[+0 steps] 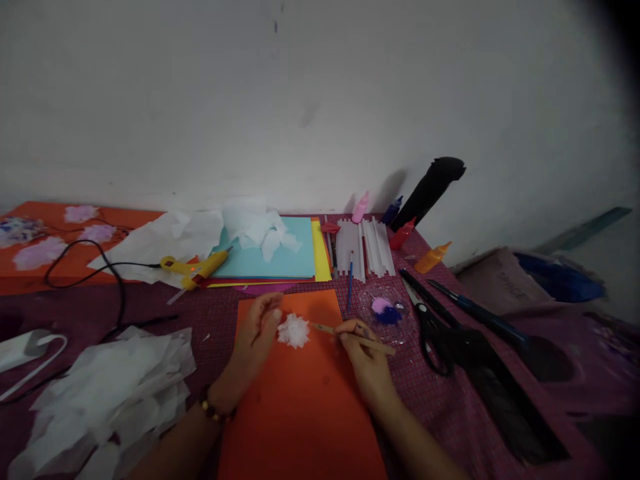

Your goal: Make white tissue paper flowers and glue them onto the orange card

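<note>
On an orange sheet [300, 407] lies a white ruffled paper flower [293, 331]. My left hand [259, 330] rests at its left side, fingers apart and loosely curled, with the thumb close to the petals; I cannot tell if it touches them. From the right, my right hand [364, 353] grips a paintbrush [373, 344] with a pale wooden handle, its tip pointing at the flower. A clear palette [367, 303] beside that hand carries pink paint [381, 305] and dark blue paint [391, 315]. A thin blue brush [351, 277] lies just beyond.
Black-handled scissors [433, 333] lie at the right. Paint bottles, including an orange one [433, 257], stand behind the palette. A yellow glue gun [205, 269] with a trailing cable [120, 287] lies back left. Cut white paper [115, 387] is heaped left; pink-tinted flowers [40, 254] sit farther off.
</note>
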`<state>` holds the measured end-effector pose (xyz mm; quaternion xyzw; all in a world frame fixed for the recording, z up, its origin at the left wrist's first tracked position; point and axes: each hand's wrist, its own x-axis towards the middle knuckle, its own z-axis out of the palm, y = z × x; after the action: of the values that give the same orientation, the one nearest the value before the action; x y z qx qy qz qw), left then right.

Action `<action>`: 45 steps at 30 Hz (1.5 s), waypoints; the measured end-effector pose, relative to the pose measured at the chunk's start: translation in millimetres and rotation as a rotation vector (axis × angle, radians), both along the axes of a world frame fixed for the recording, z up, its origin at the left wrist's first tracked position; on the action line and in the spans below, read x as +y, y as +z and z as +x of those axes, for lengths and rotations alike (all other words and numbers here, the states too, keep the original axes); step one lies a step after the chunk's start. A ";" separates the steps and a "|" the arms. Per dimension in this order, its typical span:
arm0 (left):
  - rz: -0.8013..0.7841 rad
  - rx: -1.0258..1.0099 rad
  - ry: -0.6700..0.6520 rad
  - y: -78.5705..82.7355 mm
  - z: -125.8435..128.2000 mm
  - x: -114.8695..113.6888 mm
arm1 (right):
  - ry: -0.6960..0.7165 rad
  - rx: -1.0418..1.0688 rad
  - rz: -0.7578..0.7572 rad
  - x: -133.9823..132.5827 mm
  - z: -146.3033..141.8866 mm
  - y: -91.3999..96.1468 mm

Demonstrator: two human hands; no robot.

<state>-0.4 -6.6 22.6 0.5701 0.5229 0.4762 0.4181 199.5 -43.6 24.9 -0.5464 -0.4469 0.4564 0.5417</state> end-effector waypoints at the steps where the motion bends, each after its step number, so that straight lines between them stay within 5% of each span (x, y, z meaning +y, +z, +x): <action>1: -0.013 -0.039 0.079 -0.4 -1.2 1.7 | -0.005 0.003 -0.007 -0.1 0.5 -1.0; 6: -0.016 -0.209 0.292 -5.2 -8.2 8.3 | 0.017 -0.015 -0.014 -1.4 3.7 -6.5; 11: 0.102 0.175 0.099 -6.4 -4.0 4.1 | 0.108 -0.038 0.036 -7.4 4.3 -1.0; 15: 0.147 0.290 0.048 -9.4 -0.1 3.5 | 0.239 -0.064 0.019 -9.4 0.8 2.8; 25: 0.145 0.170 0.012 -15.2 -0.2 3.3 | 0.087 -0.017 -0.032 -5.8 1.3 -6.5; 29: 0.064 -0.084 0.011 -7.3 -1.3 1.9 | 0.033 0.015 0.003 -8.4 1.2 -2.4; 33: 0.014 -0.267 -0.146 -6.7 0.1 0.1 | 0.004 0.032 0.038 -9.3 1.3 -1.2; 40: 0.228 0.110 -0.203 -13.5 8.6 -5.5 | -0.003 -0.002 0.035 -6.5 3.2 -5.0; 45: 0.242 0.150 -0.173 -19.0 10.8 -2.1 | 0.103 0.031 0.086 -6.8 4.0 -7.6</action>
<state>10.4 -8.7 3.6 0.6932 0.4403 0.4541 0.3456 203.5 -50.4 17.3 -0.4918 -0.4851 0.4727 0.5472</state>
